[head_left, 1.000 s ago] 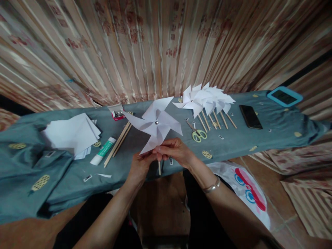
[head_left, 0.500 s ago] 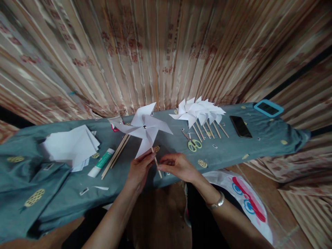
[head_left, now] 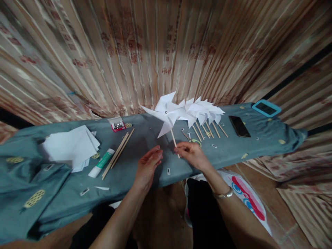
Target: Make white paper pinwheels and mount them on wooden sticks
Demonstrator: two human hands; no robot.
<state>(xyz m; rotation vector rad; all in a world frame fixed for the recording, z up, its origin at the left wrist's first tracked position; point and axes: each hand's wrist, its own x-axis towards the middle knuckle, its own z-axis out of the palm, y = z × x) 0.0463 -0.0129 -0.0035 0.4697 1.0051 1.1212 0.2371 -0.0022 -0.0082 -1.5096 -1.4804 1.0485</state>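
Note:
A white paper pinwheel (head_left: 167, 112) with a silver pin at its centre is upright above the table, and my right hand (head_left: 190, 154) pinches the lower part of its wooden stick. To the left of that stick, my left hand (head_left: 149, 164) is off the pinwheel with nothing in it, fingers a little bent and apart from the thumb. Behind the held pinwheel, several finished paper pinwheels (head_left: 204, 110) lie overlapping in a row, sticks toward me. Scissors (head_left: 196, 141) with green handles are partly hidden by my right hand.
On the grey-green tablecloth (head_left: 145, 138) lie a stack of white paper (head_left: 71, 145), a glue stick (head_left: 101, 163), loose wooden sticks (head_left: 119, 152) and a small red box of pins (head_left: 118, 125). A phone (head_left: 239, 126) and a blue-framed device (head_left: 266, 108) are at the right. A curtain (head_left: 155, 52) hangs behind.
The pinwheel has passed from my left hand to my right and moved right, toward the row. My left hand has let go of the stick. The pin box now shows fully.

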